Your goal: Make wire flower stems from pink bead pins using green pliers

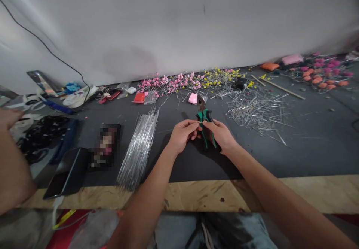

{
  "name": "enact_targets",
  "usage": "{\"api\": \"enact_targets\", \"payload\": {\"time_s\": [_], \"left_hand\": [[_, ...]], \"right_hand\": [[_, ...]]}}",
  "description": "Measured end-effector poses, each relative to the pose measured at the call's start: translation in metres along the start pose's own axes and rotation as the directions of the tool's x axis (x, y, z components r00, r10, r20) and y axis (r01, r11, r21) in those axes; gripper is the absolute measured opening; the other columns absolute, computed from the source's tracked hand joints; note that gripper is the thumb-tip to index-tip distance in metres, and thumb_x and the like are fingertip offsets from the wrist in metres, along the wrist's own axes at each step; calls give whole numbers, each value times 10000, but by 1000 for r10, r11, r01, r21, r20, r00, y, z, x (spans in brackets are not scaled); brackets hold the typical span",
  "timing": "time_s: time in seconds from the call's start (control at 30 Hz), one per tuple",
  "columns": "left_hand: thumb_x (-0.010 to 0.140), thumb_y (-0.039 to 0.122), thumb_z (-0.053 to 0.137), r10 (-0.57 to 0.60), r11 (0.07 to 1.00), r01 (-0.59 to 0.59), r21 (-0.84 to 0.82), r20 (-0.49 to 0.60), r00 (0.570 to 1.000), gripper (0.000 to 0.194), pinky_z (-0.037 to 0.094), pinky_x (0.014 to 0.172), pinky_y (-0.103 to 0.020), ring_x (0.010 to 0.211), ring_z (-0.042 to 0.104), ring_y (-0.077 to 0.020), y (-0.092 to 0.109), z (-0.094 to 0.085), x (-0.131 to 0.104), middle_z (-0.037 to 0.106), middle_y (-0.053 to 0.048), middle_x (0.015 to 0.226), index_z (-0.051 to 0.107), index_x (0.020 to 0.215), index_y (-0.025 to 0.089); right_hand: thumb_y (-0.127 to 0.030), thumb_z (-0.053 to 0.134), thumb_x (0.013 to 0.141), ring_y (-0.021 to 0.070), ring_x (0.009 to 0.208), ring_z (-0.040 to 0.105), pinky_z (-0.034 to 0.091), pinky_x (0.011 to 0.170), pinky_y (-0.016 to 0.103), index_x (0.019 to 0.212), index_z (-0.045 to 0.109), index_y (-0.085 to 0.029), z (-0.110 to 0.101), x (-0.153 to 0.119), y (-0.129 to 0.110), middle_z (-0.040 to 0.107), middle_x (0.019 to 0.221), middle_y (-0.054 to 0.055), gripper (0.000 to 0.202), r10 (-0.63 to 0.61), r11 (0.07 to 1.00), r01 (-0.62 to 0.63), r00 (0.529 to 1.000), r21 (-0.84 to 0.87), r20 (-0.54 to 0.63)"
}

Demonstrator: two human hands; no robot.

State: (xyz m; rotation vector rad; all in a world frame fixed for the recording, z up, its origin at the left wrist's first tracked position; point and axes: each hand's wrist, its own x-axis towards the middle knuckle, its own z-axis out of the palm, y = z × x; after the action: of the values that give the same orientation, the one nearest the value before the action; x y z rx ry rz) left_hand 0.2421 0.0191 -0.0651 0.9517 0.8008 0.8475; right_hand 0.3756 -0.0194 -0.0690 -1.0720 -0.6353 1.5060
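Near the middle of the dark table, my left hand (pixel 183 133) and my right hand (pixel 221 133) meet, each with thumb and fingers pinched together. Between the fingertips is something tiny that I cannot make out. Pliers (pixel 202 110) with green and black handles lie beneath the hands, jaws pointing away from me. To the left lies a bundle of straight silvery wires (pixel 137 149). A pile of loose wire pieces (pixel 254 110) is spread on the right. Just beyond the pliers sits a pink lump (pixel 193 98).
Wires with pink tips (pixel 174 82) and yellow tips (pixel 221 77) lie along the wall. Orange and magenta ones (pixel 322 77) are at the far right. Phones (pixel 68 172), black cords (pixel 43 134) and another person's arm (pixel 14 163) occupy the left side.
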Motion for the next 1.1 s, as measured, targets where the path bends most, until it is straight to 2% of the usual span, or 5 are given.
{"api": "enact_targets", "payload": {"time_s": [0.23, 0.4, 0.7, 0.9, 1.1], "left_hand": [[660, 272, 679, 82, 991, -99, -91, -168, 982, 183, 344, 426, -178, 507, 489, -51, 8, 0, -1, 635, -26, 658, 646, 764, 125], [680, 248, 668, 187, 975, -207, -81, -202, 961, 152, 391, 459, -197, 529, 517, -66, 21, 7, -9, 646, -32, 689, 657, 779, 133], [671, 193, 670, 193, 944, -250, -214, -254, 948, 70, 452, 500, -197, 568, 572, -85, 37, 39, -45, 647, -11, 658, 655, 733, 164], [668, 185, 682, 159, 936, -234, -264, -277, 948, 51, 471, 597, -189, 607, 594, -76, 36, 57, -65, 659, 6, 676, 642, 696, 171], [696, 186, 665, 170, 933, -252, -256, -303, 938, 48, 463, 606, -196, 608, 594, -78, 31, 63, -72, 651, 15, 687, 620, 687, 176]], "right_hand": [[-326, 683, 664, 189, 620, 633, 501, 551, 299, 836, 671, -214, -9, -17, -20, 686, 788, 42, 206, 110, 994, -110, 994, 2, -18], [-317, 692, 652, 193, 678, 617, 477, 586, 276, 846, 683, -241, -19, -48, -31, 665, 748, 28, 209, 170, 972, -175, 985, -158, -43], [-374, 688, 629, 206, 712, 600, 483, 646, 278, 846, 697, -283, -32, -122, -28, 674, 797, 36, 236, 70, 873, -119, 990, -473, -119], [-394, 632, 674, 200, 743, 627, 496, 564, 240, 830, 690, -240, -18, -144, -32, 649, 1064, 44, 227, 41, 848, -98, 992, -521, -120], [-316, 613, 700, 226, 877, 631, 518, 682, 259, 1151, 588, -279, -14, -146, -34, 640, 1097, 53, 453, -11, 842, -1, 1000, -540, -18]]}}
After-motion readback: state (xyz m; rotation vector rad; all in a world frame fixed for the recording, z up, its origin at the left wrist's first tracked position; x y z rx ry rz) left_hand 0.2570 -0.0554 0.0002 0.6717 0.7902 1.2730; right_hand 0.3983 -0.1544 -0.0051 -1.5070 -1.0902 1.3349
